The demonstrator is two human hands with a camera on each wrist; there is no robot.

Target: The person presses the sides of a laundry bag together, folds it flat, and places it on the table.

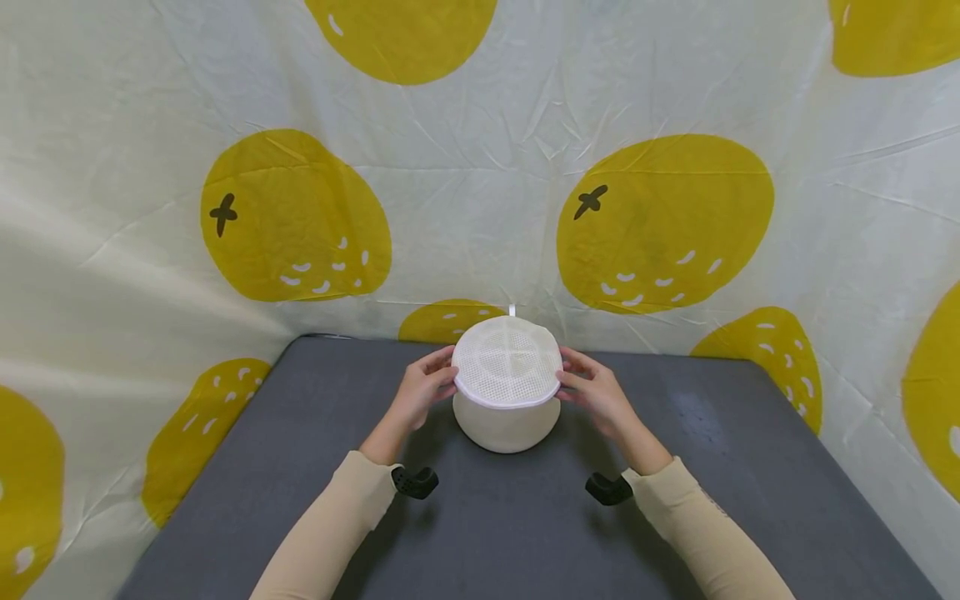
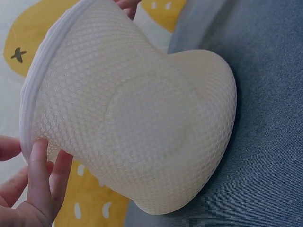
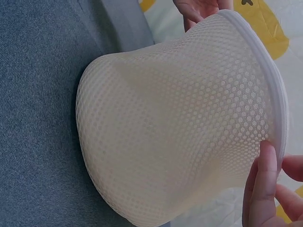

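A cream mesh laundry bag (image 1: 507, 367) stands on the dark table in the middle of the head view, its round top edged with a white zipper band (image 3: 265, 52). My left hand (image 1: 423, 390) pinches the left side of this rim between thumb and fingers; the left wrist view shows the fingertips (image 2: 39, 149) against the mesh. On the opposite side, my right hand (image 1: 597, 392) pinches the rim in the same way. The bag's wall (image 2: 151, 118) sags inward between the top and the wider bottom. Through the top mesh, the inside is too faint to make out.
The dark grey tabletop (image 1: 495, 533) extends around the bag. A pale cloth (image 1: 480, 225) printed with yellow fruit hangs behind and beside the table. A small white tab (image 1: 512, 310) sticks up at the bag's back rim. Black devices (image 1: 415, 482) sit at both wrists.
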